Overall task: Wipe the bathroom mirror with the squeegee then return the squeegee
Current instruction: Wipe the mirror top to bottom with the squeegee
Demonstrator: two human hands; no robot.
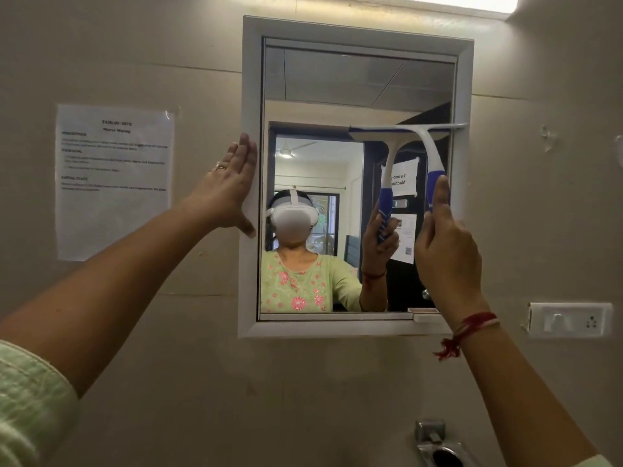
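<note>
The bathroom mirror (pixel 337 79) hangs on the wall in a white frame (pixel 249 281). My right hand (pixel 445 251) grips the blue and white handle of the squeegee (pixel 428 153). Its blade lies flat against the glass on the right half of the mirror, a little above mid-height, and reaches to the right frame edge. My left hand (pixel 232 187) rests flat with fingers straight against the left side of the frame. The glass reflects the squeegee, my hand and a person wearing a headset.
A printed sheet (pixel 114 182) is taped to the wall left of the mirror. A switch and socket plate (pixel 569 320) sits at the lower right. A metal tap (pixel 435 443) pokes out below the mirror. A light strip (pixel 448 3) glows above.
</note>
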